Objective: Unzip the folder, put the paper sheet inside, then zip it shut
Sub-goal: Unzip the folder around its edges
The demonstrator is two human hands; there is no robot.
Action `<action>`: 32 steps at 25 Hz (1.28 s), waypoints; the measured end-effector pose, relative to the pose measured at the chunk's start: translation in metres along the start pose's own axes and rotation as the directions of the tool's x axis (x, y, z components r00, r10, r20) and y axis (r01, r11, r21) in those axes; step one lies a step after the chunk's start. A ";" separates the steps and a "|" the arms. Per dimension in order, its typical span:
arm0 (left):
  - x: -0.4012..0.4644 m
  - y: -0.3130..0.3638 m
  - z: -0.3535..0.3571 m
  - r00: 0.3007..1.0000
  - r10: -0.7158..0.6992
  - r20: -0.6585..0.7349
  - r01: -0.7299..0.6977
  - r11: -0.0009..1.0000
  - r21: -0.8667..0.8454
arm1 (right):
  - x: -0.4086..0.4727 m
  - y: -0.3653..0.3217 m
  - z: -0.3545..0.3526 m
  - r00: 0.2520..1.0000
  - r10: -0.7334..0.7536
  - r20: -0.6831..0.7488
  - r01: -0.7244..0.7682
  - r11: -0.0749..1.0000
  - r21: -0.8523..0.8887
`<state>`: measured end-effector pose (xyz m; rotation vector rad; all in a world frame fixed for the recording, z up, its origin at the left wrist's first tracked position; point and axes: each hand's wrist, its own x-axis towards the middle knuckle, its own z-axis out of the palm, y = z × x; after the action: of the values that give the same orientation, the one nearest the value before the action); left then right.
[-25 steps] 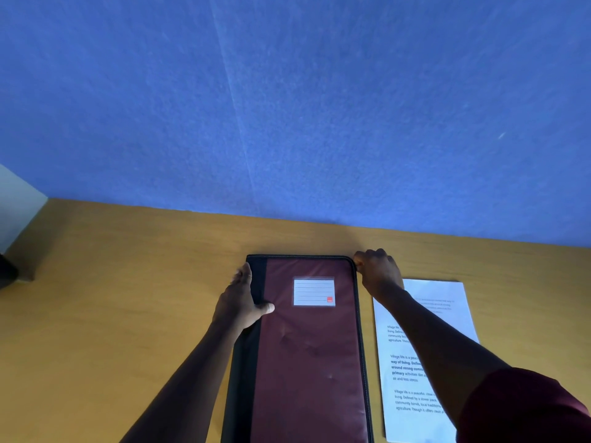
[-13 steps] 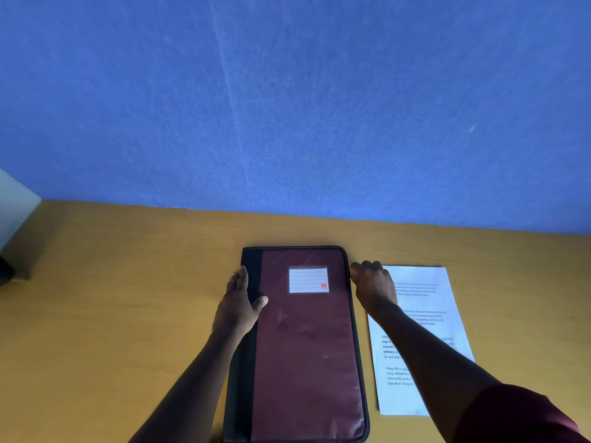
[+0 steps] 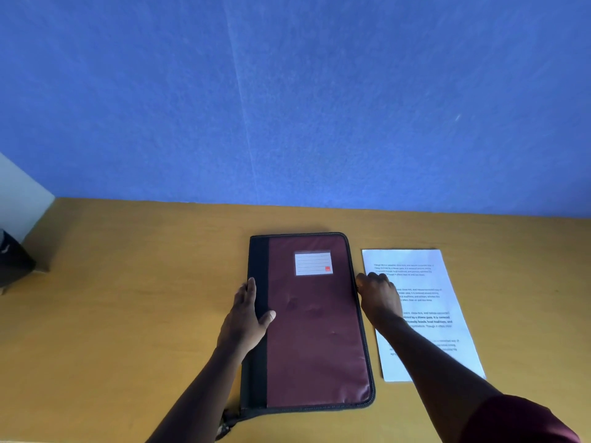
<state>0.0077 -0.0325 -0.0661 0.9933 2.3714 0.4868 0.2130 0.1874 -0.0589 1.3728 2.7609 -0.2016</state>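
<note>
Head view, one entry per item, hands first.

Right hand (image 3: 379,294): fingers curled at the right long edge of the folder, about a third of the way down from the far corner, seemingly pinching the zip pull; the pull itself is hidden, so the pinch is a judgement. Forearm crosses the paper; a maroon sleeve (image 3: 524,420) shows at the lower right.

Left hand (image 3: 248,310): fingers straight along the spine edge, thumb laid on the cover, palm pressing down to steady it.

Folder (image 3: 316,327): maroon fabric cover, black spine strip, black zip round the rim, lying flat and closed on the table, near its front edge. Clear label pocket (image 3: 313,263) on the upper cover. Likely padded and semi-stiff, moderately light; the fabric looks dimpled and slightly slick, so it may slide unless pinned. Best hold: zip pull for travel, flat palm on the spine side against drag; corners are where the zip is likely to snag.

Paper sheet (image 3: 425,276): white, printed, flat, just beside the folder's right edge. Thin, limp, creases easily; lift by an edge or corner.

Table (image 3: 134,314): yellow-brown, smooth.

Wall (image 3: 287,97): blue, behind.

Dark object (image 3: 14,266): far left, unidentifiable.
</note>
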 end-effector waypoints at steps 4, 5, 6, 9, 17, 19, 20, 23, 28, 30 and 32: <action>-0.017 -0.007 0.005 0.999 0.019 0.029 -0.019 1.000 0.015 | -0.025 -0.001 0.002 1.000 0.027 0.010 -0.027 1.000 0.008; -0.021 -0.009 0.006 0.999 0.023 0.035 -0.023 1.000 0.019 | -0.031 -0.001 0.003 0.999 0.036 0.010 -0.036 0.999 0.005; -0.025 -0.011 0.007 0.999 0.029 0.040 -0.030 0.999 0.027 | -0.038 -0.002 0.003 0.999 0.043 0.010 -0.043 0.999 0.006; -0.036 -0.015 0.008 0.998 0.048 0.048 -0.051 0.997 0.052 | -0.056 -0.002 0.003 0.998 0.059 0.008 -0.059 0.998 0.029; -0.061 -0.026 0.017 0.995 0.069 0.078 -0.074 0.996 0.053 | -0.104 -0.002 0.010 0.994 0.101 0.032 -0.103 0.993 0.060; -0.067 -0.028 0.018 0.992 0.080 0.093 -0.086 0.995 0.058 | -0.116 -0.002 0.011 0.992 0.120 0.031 -0.122 0.990 0.073; -0.070 -0.029 0.018 0.991 0.084 0.102 -0.090 0.994 0.056 | -0.121 -0.002 0.012 0.991 0.129 0.034 -0.131 0.989 0.073; -0.078 -0.030 0.018 0.988 0.098 0.118 -0.107 0.992 0.066 | -0.135 -0.003 0.014 0.987 0.155 0.036 -0.157 0.985 0.069; -0.088 -0.033 0.016 0.982 0.111 0.154 -0.123 0.990 0.067 | -0.158 -0.006 0.021 0.976 0.213 0.042 -0.216 0.973 0.078; -0.093 -0.034 0.015 0.978 0.125 0.167 -0.136 0.989 0.058 | -0.168 -0.007 0.021 0.974 0.222 0.035 -0.224 0.972 0.076; -0.095 -0.035 0.013 0.975 0.136 0.177 -0.148 0.988 0.054 | -0.176 -0.010 0.019 0.972 0.234 0.038 -0.236 0.969 0.075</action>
<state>0.0530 -0.1246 -0.0635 1.1917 2.1844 0.3592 0.3116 0.0397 -0.0585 1.6859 2.5630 -0.3190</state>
